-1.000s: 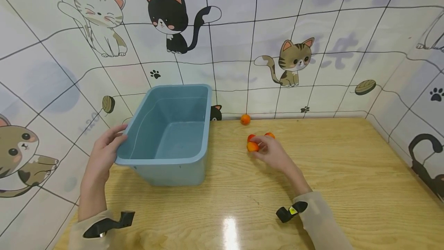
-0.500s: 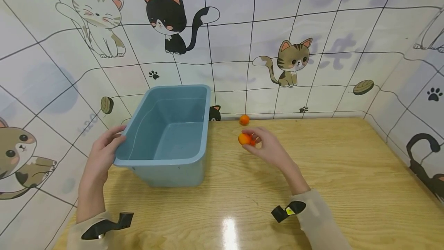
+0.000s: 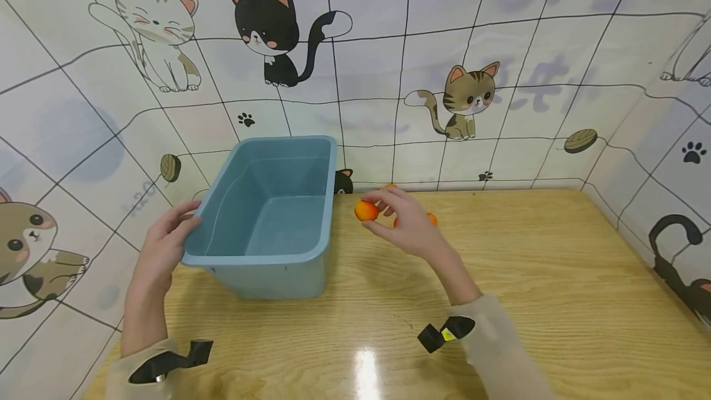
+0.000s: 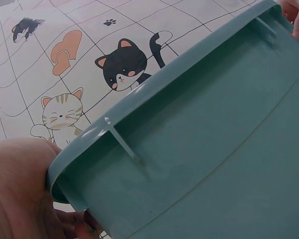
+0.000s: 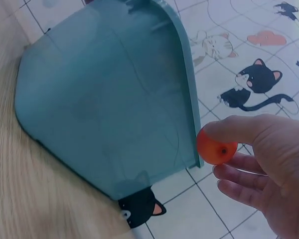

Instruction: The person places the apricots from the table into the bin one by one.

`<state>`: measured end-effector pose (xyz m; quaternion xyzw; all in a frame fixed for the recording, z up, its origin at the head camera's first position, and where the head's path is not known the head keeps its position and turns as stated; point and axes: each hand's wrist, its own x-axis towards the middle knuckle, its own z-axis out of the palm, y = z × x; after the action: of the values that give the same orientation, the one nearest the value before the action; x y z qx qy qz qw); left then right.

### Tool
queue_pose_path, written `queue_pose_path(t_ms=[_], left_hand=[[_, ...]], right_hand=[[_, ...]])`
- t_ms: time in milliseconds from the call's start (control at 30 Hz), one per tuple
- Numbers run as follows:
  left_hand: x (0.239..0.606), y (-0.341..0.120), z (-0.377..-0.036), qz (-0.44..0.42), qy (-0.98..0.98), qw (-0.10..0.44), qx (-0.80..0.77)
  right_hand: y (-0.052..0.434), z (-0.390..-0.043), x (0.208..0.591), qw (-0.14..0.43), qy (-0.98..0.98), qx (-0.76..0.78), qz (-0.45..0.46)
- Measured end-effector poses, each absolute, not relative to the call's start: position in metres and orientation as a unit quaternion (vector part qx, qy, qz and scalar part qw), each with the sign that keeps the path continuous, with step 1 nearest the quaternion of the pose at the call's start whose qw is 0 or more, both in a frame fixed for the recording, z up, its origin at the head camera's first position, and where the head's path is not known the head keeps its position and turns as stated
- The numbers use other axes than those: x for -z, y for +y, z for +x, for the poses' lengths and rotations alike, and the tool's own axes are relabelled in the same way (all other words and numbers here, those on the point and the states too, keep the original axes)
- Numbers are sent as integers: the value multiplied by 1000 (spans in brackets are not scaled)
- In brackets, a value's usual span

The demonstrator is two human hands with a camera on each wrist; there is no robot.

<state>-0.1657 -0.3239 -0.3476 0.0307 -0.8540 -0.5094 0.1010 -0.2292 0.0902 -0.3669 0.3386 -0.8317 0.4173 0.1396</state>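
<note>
A blue plastic bin [image 3: 311, 250] stands empty at the table's back left. My left hand [image 3: 186, 216] grips its left rim; in the left wrist view the palm [image 4: 20, 194] sits against the rim's corner [image 4: 89, 144]. My right hand [image 3: 383, 208] pinches a small orange ball [image 3: 365, 210] in its fingertips, lifted just right of the bin's far right corner. In the right wrist view the ball [image 5: 217, 146] sits between thumb and fingers [image 5: 254, 144], beside the bin's wall [image 5: 109, 99].
Another orange ball [image 3: 431, 219] lies on the wooden table [image 3: 555, 276] behind my right hand, and one more [image 3: 391, 186] peeks out by the back wall. Cat-patterned walls close the table at the back and both sides.
My right hand lifted one orange ball off the table and carried it left toward the bin. The left hand and the bin stayed put.
</note>
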Motion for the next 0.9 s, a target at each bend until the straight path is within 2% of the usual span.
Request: queue_pose_path(t_ms=[900], left_hand=[[346, -323, -165, 29, -857, 94, 506]], right_hand=[[21, -219, 323, 150, -787, -416, 430]])
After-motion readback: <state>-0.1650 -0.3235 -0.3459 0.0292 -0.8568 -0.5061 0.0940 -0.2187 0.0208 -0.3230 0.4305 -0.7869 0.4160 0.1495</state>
